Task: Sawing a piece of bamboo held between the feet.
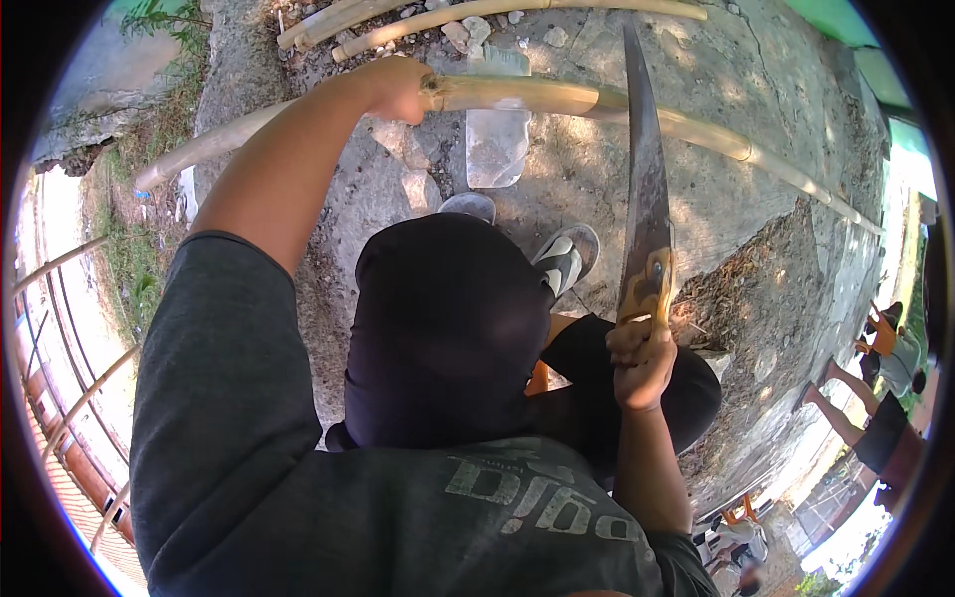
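Observation:
A long bamboo pole [542,96] lies crosswise in front of me, its middle over a pale flat slab [497,149]. My left hand [398,90] is wrapped round the pole beside a dark knot, left of the slab. In my right hand [642,363], nearer my body, is the yellowish handle of a handsaw [647,189]. The blade points away from me and crosses the pole right of the slab. Whether its teeth touch the bamboo I cannot tell.
More bamboo poles [517,8] lie beyond on the rough concrete ground [716,179]. A sandalled foot [567,261] is close below the pole. Broken concrete with loose soil [751,269] lies to the right. Other people [880,418] are at the far right.

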A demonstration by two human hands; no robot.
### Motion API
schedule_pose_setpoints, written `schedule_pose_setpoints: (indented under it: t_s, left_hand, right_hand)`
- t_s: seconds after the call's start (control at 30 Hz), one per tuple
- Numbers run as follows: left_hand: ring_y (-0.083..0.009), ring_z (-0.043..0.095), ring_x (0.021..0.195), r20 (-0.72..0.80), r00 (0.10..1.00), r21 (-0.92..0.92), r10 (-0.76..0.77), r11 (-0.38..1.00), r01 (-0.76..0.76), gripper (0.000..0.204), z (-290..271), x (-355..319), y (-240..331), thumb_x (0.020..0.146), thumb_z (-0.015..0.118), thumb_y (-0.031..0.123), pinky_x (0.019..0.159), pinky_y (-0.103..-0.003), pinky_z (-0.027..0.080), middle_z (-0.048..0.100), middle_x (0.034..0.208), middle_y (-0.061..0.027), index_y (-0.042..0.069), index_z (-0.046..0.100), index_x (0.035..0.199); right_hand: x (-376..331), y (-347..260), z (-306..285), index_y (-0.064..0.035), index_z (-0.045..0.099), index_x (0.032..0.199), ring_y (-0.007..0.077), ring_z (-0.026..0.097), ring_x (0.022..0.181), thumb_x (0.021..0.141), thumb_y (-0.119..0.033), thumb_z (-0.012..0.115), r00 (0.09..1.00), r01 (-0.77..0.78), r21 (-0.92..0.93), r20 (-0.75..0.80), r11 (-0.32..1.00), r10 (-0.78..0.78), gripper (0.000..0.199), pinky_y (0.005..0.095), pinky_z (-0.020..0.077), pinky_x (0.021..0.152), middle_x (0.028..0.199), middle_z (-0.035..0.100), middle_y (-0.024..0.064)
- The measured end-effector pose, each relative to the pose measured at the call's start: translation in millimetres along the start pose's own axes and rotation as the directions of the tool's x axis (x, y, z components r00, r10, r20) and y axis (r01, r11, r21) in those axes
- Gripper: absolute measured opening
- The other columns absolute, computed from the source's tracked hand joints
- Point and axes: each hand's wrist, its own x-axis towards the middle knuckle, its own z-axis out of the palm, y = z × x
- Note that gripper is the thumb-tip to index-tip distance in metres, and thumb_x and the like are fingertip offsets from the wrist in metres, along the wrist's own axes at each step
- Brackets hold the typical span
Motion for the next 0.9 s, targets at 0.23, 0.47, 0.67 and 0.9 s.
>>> schedule_pose_setpoints:
  t_s: [0.23,0.47,0.67,0.9]
  left_hand:
    - [-0.0342,0.067,0.098,0.033,0.999,-0.036,0.038,0.999,-0.037,0.054,-5,8,14,0.065,0.072,0.018,0.087,-0.042,0.052,0.07,0.102,-0.0201,0.005,0.064,0.116]
    - [-0.0352,0.065,0.102,-0.154,0.982,0.107,0.112,0.99,-0.096,0.064,10,-1,4,0.065,0.073,0.018,0.09,-0.043,0.051,0.067,0.108,-0.0186,0.01,0.058,0.127]
    - [-0.0367,0.064,0.103,-0.55,0.815,0.293,0.182,0.956,-0.016,0.065,51,-14,15,0.071,0.072,0.015,0.091,-0.046,0.051,0.065,0.108,-0.0163,0.013,0.05,0.133]
    - [-0.0382,0.065,0.1,-0.231,0.968,0.064,0.1,0.994,-0.088,0.06,26,-19,20,0.069,0.069,0.006,0.085,-0.049,0.051,0.067,0.104,-0.0182,0.01,0.051,0.127]
  right_hand:
    - [116,-29,33,-0.0125,0.042,0.073,0.0127,0.035,0.05,0.103,-0.044,0.038,0.994,0.056,-0.169,0.106,0.984,-0.038,0.044,0.026,0.0324,0.05,0.055,0.034,-0.0014]
    - [111,-37,12,-0.0116,0.041,0.073,0.0136,0.033,0.051,0.101,-0.047,0.035,0.969,-0.207,0.333,-0.058,0.92,0.239,0.046,0.0281,0.0372,0.054,0.056,0.034,-0.0002]
    - [105,-33,7,-0.01,0.043,0.074,0.0146,0.037,0.052,0.102,-0.045,0.035,0.983,-0.177,0.324,0.018,0.929,0.181,0.045,0.0282,0.0371,0.054,0.057,0.037,0.0008]
    - [110,-45,13,-0.0095,0.044,0.075,0.0125,0.037,0.052,0.103,-0.042,0.034,0.99,-0.141,0.139,0.038,0.98,0.137,0.044,0.027,0.0333,0.051,0.058,0.038,0.0007]
